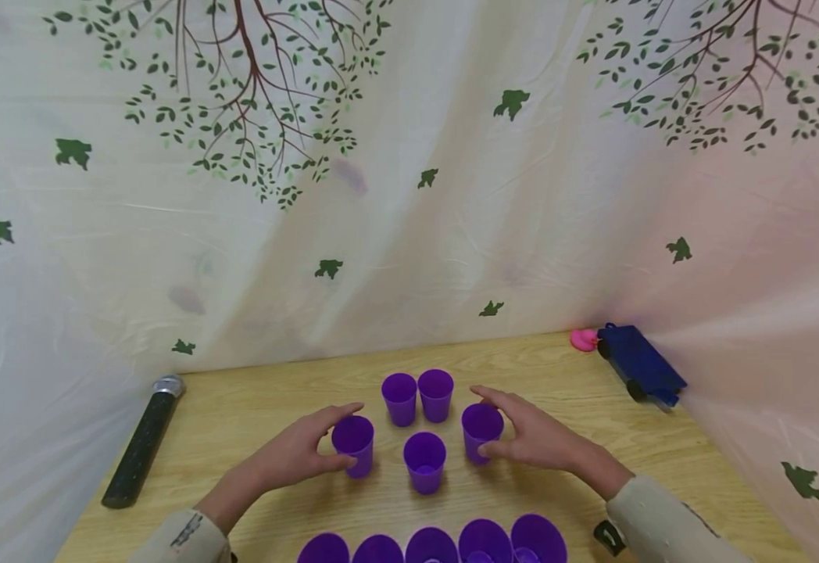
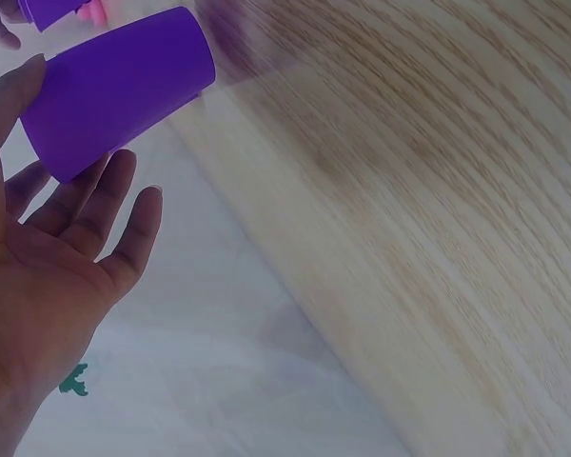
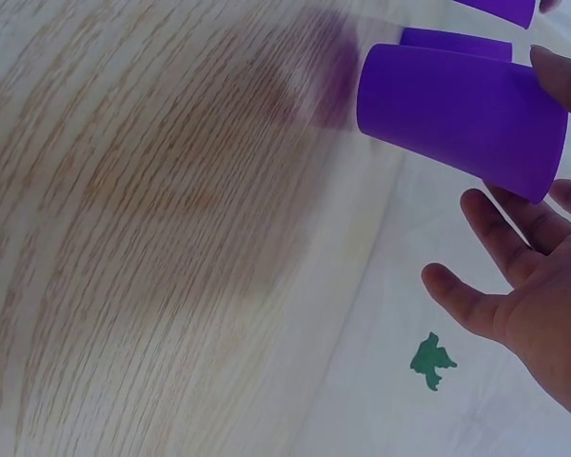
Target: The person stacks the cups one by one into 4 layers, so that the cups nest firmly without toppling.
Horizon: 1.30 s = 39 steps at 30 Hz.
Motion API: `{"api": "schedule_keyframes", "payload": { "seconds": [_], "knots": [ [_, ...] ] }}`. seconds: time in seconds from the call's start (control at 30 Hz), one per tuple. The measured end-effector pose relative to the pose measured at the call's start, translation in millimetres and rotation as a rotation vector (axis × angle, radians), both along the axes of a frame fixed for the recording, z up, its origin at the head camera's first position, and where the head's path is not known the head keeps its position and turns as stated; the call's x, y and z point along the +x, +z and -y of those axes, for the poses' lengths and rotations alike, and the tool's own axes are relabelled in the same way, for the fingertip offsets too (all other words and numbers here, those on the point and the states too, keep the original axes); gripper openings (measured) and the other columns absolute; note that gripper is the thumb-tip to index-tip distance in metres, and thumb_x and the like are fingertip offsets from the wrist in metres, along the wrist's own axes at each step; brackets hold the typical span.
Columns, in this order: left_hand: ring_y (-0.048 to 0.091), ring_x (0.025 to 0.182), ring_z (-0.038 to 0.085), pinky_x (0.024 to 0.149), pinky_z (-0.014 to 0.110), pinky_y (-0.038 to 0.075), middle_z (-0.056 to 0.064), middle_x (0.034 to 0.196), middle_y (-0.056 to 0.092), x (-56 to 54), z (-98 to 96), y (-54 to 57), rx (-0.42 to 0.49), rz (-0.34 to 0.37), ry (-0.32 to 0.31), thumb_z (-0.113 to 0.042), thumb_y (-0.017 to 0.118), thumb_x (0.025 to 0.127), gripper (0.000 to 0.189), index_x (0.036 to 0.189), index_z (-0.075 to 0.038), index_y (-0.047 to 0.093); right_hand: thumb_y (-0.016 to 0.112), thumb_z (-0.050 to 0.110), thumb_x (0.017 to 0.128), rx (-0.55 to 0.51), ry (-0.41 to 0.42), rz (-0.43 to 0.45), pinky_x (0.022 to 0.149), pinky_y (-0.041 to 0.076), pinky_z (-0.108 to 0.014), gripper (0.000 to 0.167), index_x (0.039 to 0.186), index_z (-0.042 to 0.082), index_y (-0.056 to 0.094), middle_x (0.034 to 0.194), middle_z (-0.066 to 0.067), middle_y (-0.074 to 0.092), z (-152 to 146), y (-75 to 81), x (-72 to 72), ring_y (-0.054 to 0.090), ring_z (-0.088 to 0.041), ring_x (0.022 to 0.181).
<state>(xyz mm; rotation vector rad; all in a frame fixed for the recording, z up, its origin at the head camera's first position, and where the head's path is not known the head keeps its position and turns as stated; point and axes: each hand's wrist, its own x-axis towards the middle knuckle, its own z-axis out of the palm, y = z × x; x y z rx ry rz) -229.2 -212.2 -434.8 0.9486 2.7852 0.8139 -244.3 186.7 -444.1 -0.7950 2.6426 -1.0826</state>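
Note:
My left hand holds a purple plastic cup near its rim, thumb on the near side and fingers behind. Opposite it, my right hand has a second purple cup between thumb and fingers in the same way. Both cups stand mouth up; I cannot tell whether their bases touch the table. Between the hands is another upright cup, with two more cups side by side behind it. Each wrist view shows the held cup from the side, the thumb against its wall.
Along the near edge runs a row of several purple cups, cut off by the frame. A microphone lies on the wooden table at left. At back right are a pink duck and a dark blue toy vehicle. A leaf-printed curtain hangs behind.

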Motion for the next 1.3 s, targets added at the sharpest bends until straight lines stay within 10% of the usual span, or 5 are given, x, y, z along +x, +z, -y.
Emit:
{"api": "schedule_keyframes", "payload": {
  "seconds": [1.3],
  "knots": [
    [0.053,0.135,0.031,0.109,0.053,0.044,0.008,0.149,0.054,-1.4,2.3,1.2,-0.014,-0.003,0.020,-0.051,0.070,0.091,0.075,0.151,-0.014,0.044,0.079,0.043,0.084,-0.001,-0.044,-0.039,0.111,0.040,-0.059,0.087,0.155,0.018,0.036,0.148,-0.013,0.051,-6.6,0.9,-3.0,0.049,-0.034,0.136]
  ]
}}
